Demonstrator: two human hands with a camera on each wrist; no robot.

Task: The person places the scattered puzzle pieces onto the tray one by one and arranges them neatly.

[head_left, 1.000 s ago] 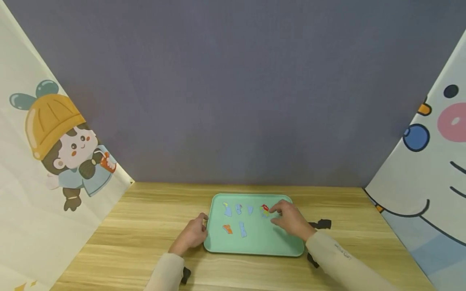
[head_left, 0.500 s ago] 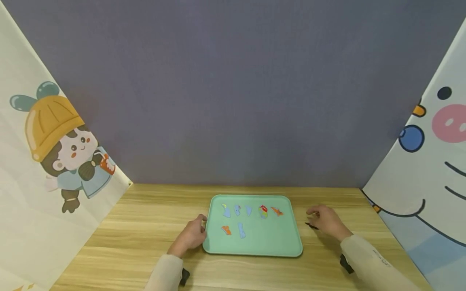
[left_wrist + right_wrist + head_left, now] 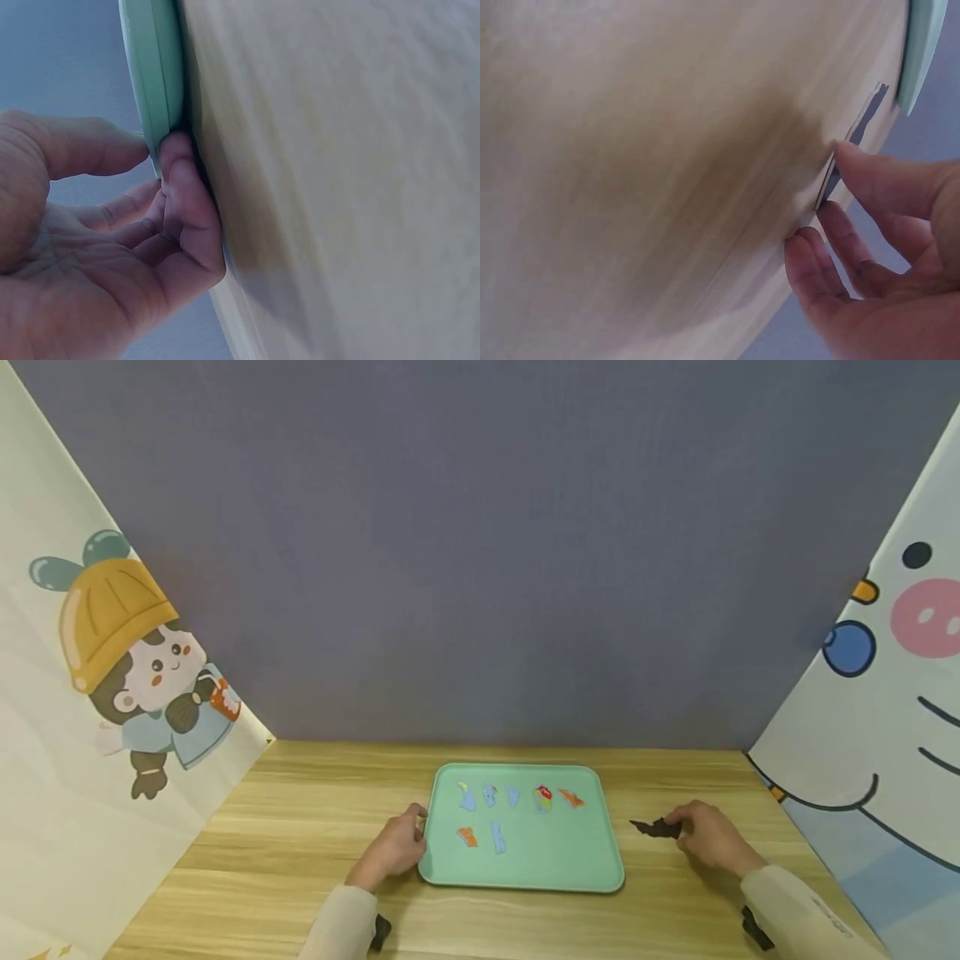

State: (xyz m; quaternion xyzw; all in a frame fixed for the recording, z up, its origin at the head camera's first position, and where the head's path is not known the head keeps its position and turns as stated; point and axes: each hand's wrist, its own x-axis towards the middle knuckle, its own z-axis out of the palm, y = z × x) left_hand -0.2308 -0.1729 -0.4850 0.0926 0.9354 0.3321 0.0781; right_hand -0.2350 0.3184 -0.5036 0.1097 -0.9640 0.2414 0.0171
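Note:
My left hand (image 3: 396,843) holds the left edge of a mint-green tray (image 3: 558,856). In the left wrist view, the thumb lies on the outside of the tray's rim (image 3: 154,75) and curled fingers press in under it. Right of the tray, my right hand (image 3: 708,837) pinches the right end of a thin, flat black piece with jagged edges (image 3: 656,828). Thumb and fingertips meet at the edge of this piece (image 3: 867,121) in the right wrist view, low over the tabletop.
Several small cut-out pieces lie flat on the tray: pale blue ones such as a long blue piece (image 3: 498,837), an orange piece (image 3: 467,836), a red-and-yellow piece (image 3: 542,798) and an orange pointed piece (image 3: 572,797). A grey panel (image 3: 510,568) stands behind the wooden table (image 3: 300,810).
My right hand has moved right, off the tray, past the black piece to its right end, and now pinches it. The orange pointed piece it had covered shows on the tray. The left hand stays put.

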